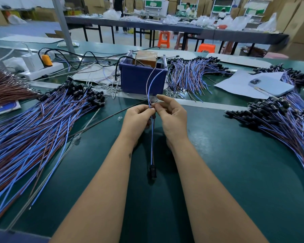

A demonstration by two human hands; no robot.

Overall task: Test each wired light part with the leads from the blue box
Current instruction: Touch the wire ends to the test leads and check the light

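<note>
1. Right now both hands meet over the green tabletop (218, 155), just in front of the blue box (142, 79), which sits at about twelve o'clock from them.
2. Left hand (137, 118): its grip is closed, fingertips pinching the wires of one wired light part (152, 171) where they meet the leads (152, 79) arching down from the box.
3. Right hand (172, 116): also pinching at that same spot, thumb and forefinger touching the junction; whether bare ends actually make contact is too small to tell.
4. From the grip the part hangs toward six o'clock, its long axis running straight back toward the person between the forearms, black lamp holder at the low end.
5. Both hands are equally near the junction, so the contact, I'd judge, turns on fingertip alignment rather than reach.
6. Piles of like parts lie at nine o'clock (33, 130) and three o'clock (279, 123).
</note>
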